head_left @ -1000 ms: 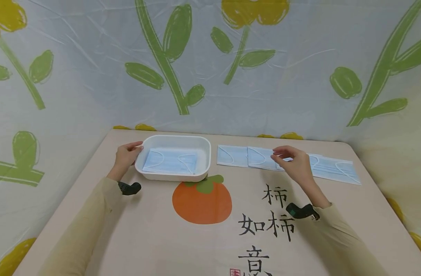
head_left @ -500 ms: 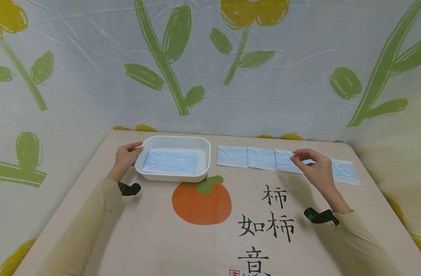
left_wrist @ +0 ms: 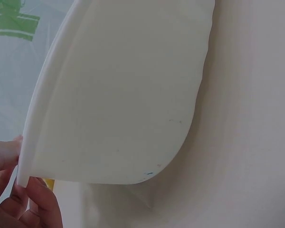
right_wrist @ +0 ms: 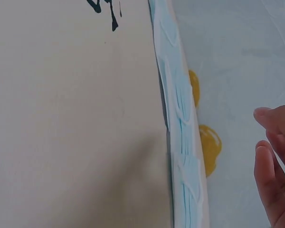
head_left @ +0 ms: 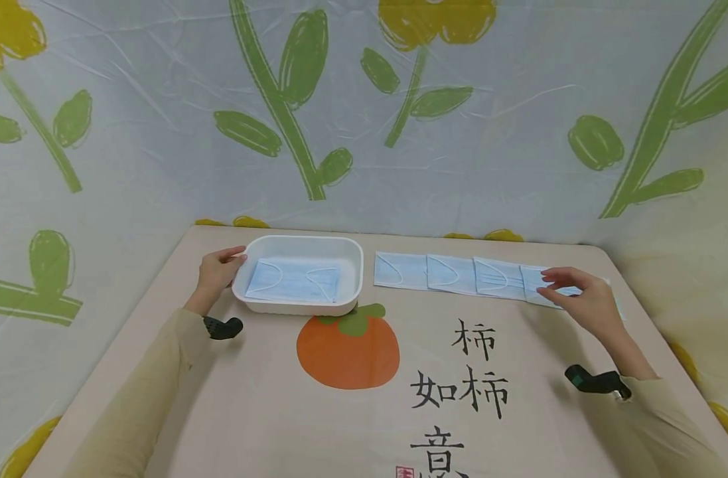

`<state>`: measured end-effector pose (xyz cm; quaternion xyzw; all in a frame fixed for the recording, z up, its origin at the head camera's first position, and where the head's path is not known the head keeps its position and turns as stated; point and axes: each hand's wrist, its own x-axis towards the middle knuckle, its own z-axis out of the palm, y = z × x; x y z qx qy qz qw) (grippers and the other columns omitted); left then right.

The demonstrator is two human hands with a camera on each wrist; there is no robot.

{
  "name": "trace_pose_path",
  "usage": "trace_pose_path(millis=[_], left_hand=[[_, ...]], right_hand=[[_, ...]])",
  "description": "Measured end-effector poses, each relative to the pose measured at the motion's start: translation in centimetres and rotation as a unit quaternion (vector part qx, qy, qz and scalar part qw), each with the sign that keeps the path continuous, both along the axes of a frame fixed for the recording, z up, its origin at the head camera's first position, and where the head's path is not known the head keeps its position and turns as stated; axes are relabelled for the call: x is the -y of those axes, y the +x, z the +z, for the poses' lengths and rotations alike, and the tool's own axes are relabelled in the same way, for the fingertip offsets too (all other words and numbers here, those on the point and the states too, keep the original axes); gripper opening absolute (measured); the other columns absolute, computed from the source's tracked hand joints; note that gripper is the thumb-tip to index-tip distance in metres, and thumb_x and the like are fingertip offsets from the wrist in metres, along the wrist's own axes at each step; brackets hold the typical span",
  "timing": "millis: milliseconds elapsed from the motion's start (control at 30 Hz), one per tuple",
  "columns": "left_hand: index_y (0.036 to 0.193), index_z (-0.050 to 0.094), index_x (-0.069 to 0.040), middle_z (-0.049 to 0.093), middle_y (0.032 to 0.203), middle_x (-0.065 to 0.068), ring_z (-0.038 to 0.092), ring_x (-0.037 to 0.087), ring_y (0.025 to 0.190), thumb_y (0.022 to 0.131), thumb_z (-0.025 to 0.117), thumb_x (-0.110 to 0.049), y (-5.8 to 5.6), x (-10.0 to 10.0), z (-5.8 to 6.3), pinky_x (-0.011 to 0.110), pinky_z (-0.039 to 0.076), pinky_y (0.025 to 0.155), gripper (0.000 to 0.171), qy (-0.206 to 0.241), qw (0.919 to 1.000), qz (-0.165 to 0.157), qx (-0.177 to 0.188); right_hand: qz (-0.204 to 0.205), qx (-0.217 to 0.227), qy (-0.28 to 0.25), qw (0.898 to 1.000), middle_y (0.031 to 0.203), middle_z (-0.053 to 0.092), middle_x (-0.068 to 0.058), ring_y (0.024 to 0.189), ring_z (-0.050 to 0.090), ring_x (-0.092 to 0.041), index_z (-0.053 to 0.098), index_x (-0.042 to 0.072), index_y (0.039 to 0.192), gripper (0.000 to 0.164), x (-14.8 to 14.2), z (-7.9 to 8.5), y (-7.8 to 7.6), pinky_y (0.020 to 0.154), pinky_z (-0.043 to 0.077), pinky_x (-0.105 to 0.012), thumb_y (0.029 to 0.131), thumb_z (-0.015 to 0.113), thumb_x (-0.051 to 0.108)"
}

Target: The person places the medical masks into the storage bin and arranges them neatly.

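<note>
Pinching the white tray by its rim with our left hand, our right hand poised, thumb and fingers apart, over the overlapping masks beside it, we could drag several by gripping too deep.

Looks like smooth, low-sheen plastic in the white tray, left of centre; like matt, pleated, papery fabric in the blue masks, right of centre. Seems smooth and matt on the tabletop, lower half; creased, slightly shiny on the backdrop, top.
</note>
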<state>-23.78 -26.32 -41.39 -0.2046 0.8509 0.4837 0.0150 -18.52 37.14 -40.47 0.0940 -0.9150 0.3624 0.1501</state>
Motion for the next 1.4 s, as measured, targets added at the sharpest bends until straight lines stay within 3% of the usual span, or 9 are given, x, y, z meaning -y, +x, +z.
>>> trace_pose_path(millis=[367, 700, 867, 967, 1067, 1133, 1200, 1333, 1400], left_hand=[[0.131, 0.06, -0.016, 0.059, 0.12, 0.014, 0.054, 0.015, 0.086, 0.093, 0.062, -0.034, -1.7, 1.4, -2.7, 0.024, 0.043, 0.043, 0.042, 0.007, 0.9996, 0.019, -0.02], [0.133, 0.058, -0.012, 0.058, 0.126, 0.017, 0.054, 0.016, 0.089, 0.096, 0.058, -0.029, -0.5, -0.1, -0.4, 0.022, 0.048, 0.056, 0.04, -0.003, 0.9996, 0.027, -0.002], [0.134, 0.057, -0.012, 0.057, 0.127, 0.017, 0.054, 0.018, 0.091, 0.097, 0.056, -0.029, -0.3, -0.3, -0.1, 0.019, 0.048, 0.061, 0.04, -0.007, 0.9996, 0.026, 0.001], [0.134, 0.057, -0.014, 0.057, 0.127, 0.017, 0.055, 0.02, 0.094, 0.096, 0.057, -0.031, -1.1, 0.4, -1.4, 0.02, 0.048, 0.057, 0.041, -0.008, 0.9997, 0.024, -0.003], [0.133, 0.059, -0.018, 0.059, 0.125, 0.015, 0.056, 0.019, 0.093, 0.095, 0.058, -0.037, -3.0, 2.0, -4.4, 0.017, 0.046, 0.054, 0.042, -0.018, 0.9993, 0.022, -0.024], [0.131, 0.06, -0.022, 0.06, 0.123, 0.013, 0.056, 0.018, 0.09, 0.093, 0.059, -0.042, -4.1, 3.0, -6.3, 0.016, 0.045, 0.053, 0.043, -0.026, 0.9987, 0.025, -0.035], [0.131, 0.061, -0.023, 0.061, 0.12, 0.011, 0.055, 0.017, 0.088, 0.093, 0.059, -0.043, -4.8, 3.6, -7.4, 0.016, 0.045, 0.053, 0.043, -0.026, 0.9987, 0.024, -0.038], [0.133, 0.059, -0.017, 0.059, 0.121, 0.014, 0.053, 0.02, 0.089, 0.095, 0.059, -0.036, -3.2, 2.0, -4.4, 0.021, 0.047, 0.058, 0.042, -0.014, 0.9996, 0.022, -0.012], [0.133, 0.059, -0.016, 0.06, 0.12, 0.014, 0.054, 0.019, 0.087, 0.095, 0.059, -0.033, -2.2, 1.3, -2.7, 0.026, 0.045, 0.052, 0.041, -0.006, 0.9998, 0.018, -0.002]], right_hand=[[-0.024, 0.035, 0.021, 0.999, 0.087, 0.052, 0.044, 0.078, 0.049, 0.024, 0.063, -0.002, 0.114, 0.037, -4.4, -1.3, 0.1, 0.062, 0.037, -0.007, 0.084, 0.073, 0.017], [-0.027, 0.054, 0.004, 0.998, 0.09, 0.049, 0.045, 0.077, 0.046, 0.024, 0.057, -0.008, 0.115, 0.039, -7.6, -2.8, -1.0, 0.064, 0.038, -0.002, 0.085, 0.071, 0.011], [-0.052, 0.075, 0.03, 0.995, 0.085, 0.044, 0.049, 0.075, 0.042, 0.028, 0.055, -0.008, 0.118, 0.044, -8.9, -2.9, -1.5, 0.064, 0.034, -0.004, 0.086, 0.071, 0.018], [-0.067, 0.097, 0.039, 0.992, 0.082, 0.041, 0.051, 0.073, 0.04, 0.029, 0.055, -0.008, 0.12, 0.047, -9.5, -2.8, -1.7, 0.063, 0.034, -0.007, 0.087, 0.07, 0.022], [-0.087, 0.127, 0.051, 0.987, 0.082, 0.04, 0.047, 0.071, 0.037, 0.028, 0.055, -0.007, 0.122, 0.051, -9.8, -2.5, -1.9, 0.061, 0.036, -0.01, 0.088, 0.069, 0.028], [-0.099, 0.147, 0.061, 0.982, 0.085, 0.049, 0.036, 0.071, 0.033, 0.027, 0.055, -0.007, 0.123, 0.054, -10.0, -2.4, -1.9, 0.06, 0.036, -0.012, 0.089, 0.067, 0.032], [-0.115, 0.161, 0.066, 0.978, 0.085, 0.049, 0.031, 0.071, 0.032, 0.026, 0.054, -0.007, 0.125, 0.057, -10.2, -2.4, -2.0, 0.059, 0.037, -0.014, 0.089, 0.066, 0.035], [-0.133, 0.187, 0.06, 0.971, 0.09, 0.05, 0.026, 0.073, 0.031, 0.023, 0.05, -0.006, 0.128, 0.062, -11.0, -2.9, -2.3, 0.061, 0.036, -0.018, 0.09, 0.064, 0.041], [-0.139, 0.198, 0.051, 0.969, 0.091, 0.046, 0.028, 0.075, 0.032, 0.021, 0.048, -0.005, 0.13, 0.065, -11.4, -3.2, -2.5, 0.062, 0.037, -0.017, 0.089, 0.064, 0.044]])
